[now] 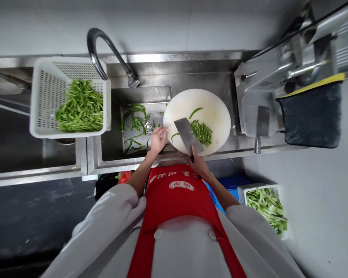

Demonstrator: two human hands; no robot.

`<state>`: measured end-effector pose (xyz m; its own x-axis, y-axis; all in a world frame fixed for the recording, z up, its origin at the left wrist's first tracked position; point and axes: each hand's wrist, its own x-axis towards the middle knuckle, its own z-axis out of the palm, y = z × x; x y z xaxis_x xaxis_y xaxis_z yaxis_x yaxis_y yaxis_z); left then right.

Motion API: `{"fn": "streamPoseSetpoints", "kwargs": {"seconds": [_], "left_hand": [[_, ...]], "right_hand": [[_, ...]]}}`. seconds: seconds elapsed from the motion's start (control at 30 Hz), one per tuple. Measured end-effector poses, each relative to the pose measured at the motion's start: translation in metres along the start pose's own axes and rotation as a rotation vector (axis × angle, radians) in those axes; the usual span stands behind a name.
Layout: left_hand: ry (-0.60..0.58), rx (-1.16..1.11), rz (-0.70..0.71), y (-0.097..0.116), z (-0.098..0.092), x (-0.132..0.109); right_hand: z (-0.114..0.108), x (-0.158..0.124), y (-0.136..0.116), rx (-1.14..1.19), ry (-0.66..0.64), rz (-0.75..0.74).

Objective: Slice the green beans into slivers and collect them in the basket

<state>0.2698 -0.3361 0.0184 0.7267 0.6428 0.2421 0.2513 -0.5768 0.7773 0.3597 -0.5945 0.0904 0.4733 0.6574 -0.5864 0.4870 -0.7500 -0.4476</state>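
Observation:
My right hand (199,166) grips the handle of a cleaver (188,135), whose broad blade lies over the round white cutting board (220,112). To the blade's right, touching it, is a small heap of cut green slivers (203,133). A whole thin green pepper or bean (195,112) rests above the heap, and another green piece (174,136) lies left of the blade. My left hand (159,139) is at the board's left rim, above the sink, its fingers loosely curled and apart, with nothing visible in them. Long green pods (137,123) lie scattered in the sink below.
A white plastic basket (43,100) of cut greens stands left of the sink, under the curved faucet (110,44). Right of the board are a second cleaver (262,123) and a dark cloth-like sheet (311,114) with a yellow edge. A crate of leafy pieces (266,208) sits low right.

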Motion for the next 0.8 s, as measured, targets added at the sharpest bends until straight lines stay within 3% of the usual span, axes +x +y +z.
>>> {"fn": "streamPoseSetpoints", "kwargs": {"seconds": [0.1,0.2,0.3,0.4,0.6,0.8], "left_hand": [[0.093,0.026,-0.186,-0.019,-0.039,-0.035],[0.092,0.046,-0.283,-0.041,-0.064,-0.074],[0.057,0.035,-0.320,-0.059,-0.075,-0.095],[0.023,-0.008,-0.310,-0.068,-0.077,-0.094],[-0.054,-0.081,-0.179,-0.059,-0.059,-0.051],[-0.158,0.016,0.069,-0.030,0.006,-0.013]], "right_hand": [[0.024,-0.002,-0.017,-0.156,0.017,0.030],[0.041,0.001,-0.031,-0.302,-0.054,0.093],[0.051,0.002,-0.039,-0.336,-0.074,0.135],[0.055,0.001,-0.038,-0.323,-0.009,0.187],[0.055,-0.004,-0.036,-0.335,0.003,0.256],[0.044,-0.010,-0.029,-0.132,0.101,0.212]]}}
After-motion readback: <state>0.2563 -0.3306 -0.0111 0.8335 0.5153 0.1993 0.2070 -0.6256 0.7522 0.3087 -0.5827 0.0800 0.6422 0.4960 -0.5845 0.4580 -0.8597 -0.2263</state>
